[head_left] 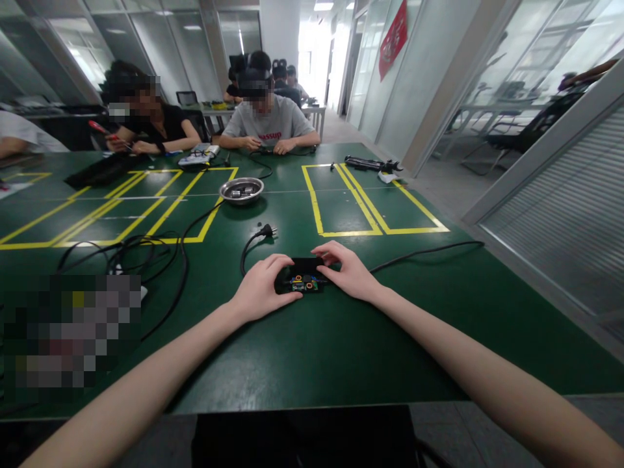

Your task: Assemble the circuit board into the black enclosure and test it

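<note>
A small black power adapter [303, 275] with its case open and a circuit board showing lies on the green table [302, 351] in front of me. My left hand [262, 286] grips its left end, fingers curled over the case. My right hand [345, 270] holds the right end, thumb and fingers pinching the edge. A black cable ending in a plug [266, 231] runs from the left side, and another black cable [424, 252] trails off to the right.
A metal bowl [241, 190] with small parts sits beyond the plug. Tangled black cables [141, 250] lie at left. Yellow tape rectangles [370, 201] mark the table. Two other people work at the far edge, near a black tool [373, 164].
</note>
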{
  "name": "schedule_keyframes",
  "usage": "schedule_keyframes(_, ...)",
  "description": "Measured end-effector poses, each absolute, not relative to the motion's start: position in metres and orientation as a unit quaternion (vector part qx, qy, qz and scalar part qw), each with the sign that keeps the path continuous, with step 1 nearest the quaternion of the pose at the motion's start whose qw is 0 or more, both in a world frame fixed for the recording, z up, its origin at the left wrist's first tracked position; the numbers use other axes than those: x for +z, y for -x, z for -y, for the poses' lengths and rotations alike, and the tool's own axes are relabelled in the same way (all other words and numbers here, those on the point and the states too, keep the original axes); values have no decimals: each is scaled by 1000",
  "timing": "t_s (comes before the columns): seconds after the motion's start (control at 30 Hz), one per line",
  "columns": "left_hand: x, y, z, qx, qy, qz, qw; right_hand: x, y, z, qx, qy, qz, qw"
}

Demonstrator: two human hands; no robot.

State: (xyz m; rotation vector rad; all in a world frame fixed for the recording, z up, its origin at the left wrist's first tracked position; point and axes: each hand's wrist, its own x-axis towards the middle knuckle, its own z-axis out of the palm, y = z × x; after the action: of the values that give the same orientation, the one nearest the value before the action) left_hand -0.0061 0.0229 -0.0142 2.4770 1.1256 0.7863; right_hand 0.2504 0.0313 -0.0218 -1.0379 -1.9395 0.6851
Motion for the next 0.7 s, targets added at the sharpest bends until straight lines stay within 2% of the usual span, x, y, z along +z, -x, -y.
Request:
schedule_keyframes(0.17, -14, 5, -20, 295, -836, -402, 228, -17, -248, -28, 332, 398, 746, 417)
schedule_keyframes(0.43, -12, 8, -19, 308, -851, -358, 231, -16, -245, -23, 386, 386, 722, 426)
schedule_keyframes(0.7, -7, 7, -19, 307, -855, -343, 239, -11, -248, -21, 408, 373, 738, 387)
